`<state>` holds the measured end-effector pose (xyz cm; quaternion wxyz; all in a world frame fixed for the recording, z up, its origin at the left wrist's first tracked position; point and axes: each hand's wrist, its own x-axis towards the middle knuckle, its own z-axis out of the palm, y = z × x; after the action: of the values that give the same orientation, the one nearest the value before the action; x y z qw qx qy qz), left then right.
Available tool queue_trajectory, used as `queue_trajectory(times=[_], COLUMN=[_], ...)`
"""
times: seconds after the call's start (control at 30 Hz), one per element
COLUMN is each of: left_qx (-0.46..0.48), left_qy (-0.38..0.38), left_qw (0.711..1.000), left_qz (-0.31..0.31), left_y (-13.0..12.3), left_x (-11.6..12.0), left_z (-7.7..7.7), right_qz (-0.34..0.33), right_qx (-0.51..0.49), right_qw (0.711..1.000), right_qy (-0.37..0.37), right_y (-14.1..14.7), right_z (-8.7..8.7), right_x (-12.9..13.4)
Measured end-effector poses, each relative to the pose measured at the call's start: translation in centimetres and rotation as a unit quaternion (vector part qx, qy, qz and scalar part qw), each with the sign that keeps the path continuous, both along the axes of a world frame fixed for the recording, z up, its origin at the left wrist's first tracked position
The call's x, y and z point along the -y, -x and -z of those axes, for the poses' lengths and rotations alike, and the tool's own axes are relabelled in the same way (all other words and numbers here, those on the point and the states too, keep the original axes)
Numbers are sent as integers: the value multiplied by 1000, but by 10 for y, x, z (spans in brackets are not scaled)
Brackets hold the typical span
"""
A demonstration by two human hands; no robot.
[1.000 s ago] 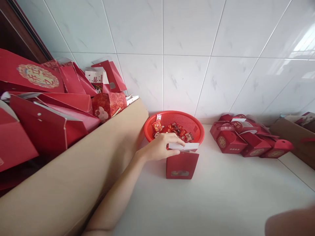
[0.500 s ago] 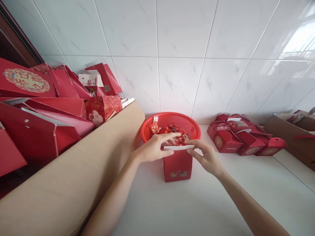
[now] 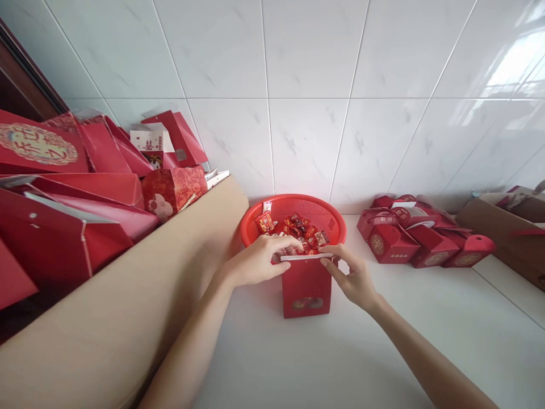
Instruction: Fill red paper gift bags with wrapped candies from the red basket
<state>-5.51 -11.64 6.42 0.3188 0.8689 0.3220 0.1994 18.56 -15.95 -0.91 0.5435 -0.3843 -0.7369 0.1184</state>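
A red paper box (image 3: 306, 287) with a small window low on its front stands upright on the white surface. Along its top runs a folded white edge. My left hand (image 3: 259, 258) pinches the left end of that edge between thumb and fingers. At the right end, my right hand (image 3: 351, 275) grips it the same way. Just behind the box sits a round red plastic basket (image 3: 336, 218), holding several wrapped candies (image 3: 300, 224).
A large cardboard carton (image 3: 170, 261) full of red gift bags (image 3: 106, 187) fills the left side. Several small red boxes (image 3: 394, 244) are grouped at the right, beside another cardboard carton (image 3: 502, 238). A tiled wall (image 3: 310, 142) rises behind.
The fingers of my left hand have drawn in onto the top edge. That edge now sits closer over the box, and more candies show behind it. The view has shifted slightly.
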Motion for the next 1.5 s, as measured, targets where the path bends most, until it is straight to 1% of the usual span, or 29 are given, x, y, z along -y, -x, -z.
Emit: queue_trajectory(times=[0.13, 0.27, 0.4, 0.57, 0.8, 0.93, 1.07, 1.13, 1.23, 1.33, 1.5], left_qx=[5, -9, -13, -15, -15, -13, -17, -17, -18, -23, -40], left_qy=[-28, -11, -21, -64, -60, -70, -62, -59, -60, -50, -29], left_qw=[1000, 1000, 999, 997, 997, 997, 998, 998, 998, 998, 999], left_qz=[2, 8, 23, 46, 42, 35, 26, 28, 25, 16, 23], left_y=[-3, -7, -8, -8, -5, -5, -5, -5, -6, -7, -5], left_x=[-2, -6, -7, -7, -8, -7, -4, -3, -1, -2, -6], left_z=[4, 11, 10, 8, 12, 11, 7, 6, 5, 6, 6], right_qz=[4, 7, -8, -24, -16, -16, -8, -22, -52, -61, -61], right_qx=[-1, 8, 25, 38, 36, 27, -26, -36, -21, -14, 8], right_qw=[1000, 999, 995, 995, 996, 998, 999, 997, 993, 990, 991], right_qy=[-13, -54, -95, -87, -80, -49, 19, 60, 108, 123, 116], right_y=[0, 0, 0, -2, -1, 2, 1, -1, -3, -3, -1], right_z=[0, 2, 4, 6, 12, 11, 6, 4, 0, -3, -5], right_x=[1, 1, 0, 2, 1, 3, 5, 4, 3, 4, 7])
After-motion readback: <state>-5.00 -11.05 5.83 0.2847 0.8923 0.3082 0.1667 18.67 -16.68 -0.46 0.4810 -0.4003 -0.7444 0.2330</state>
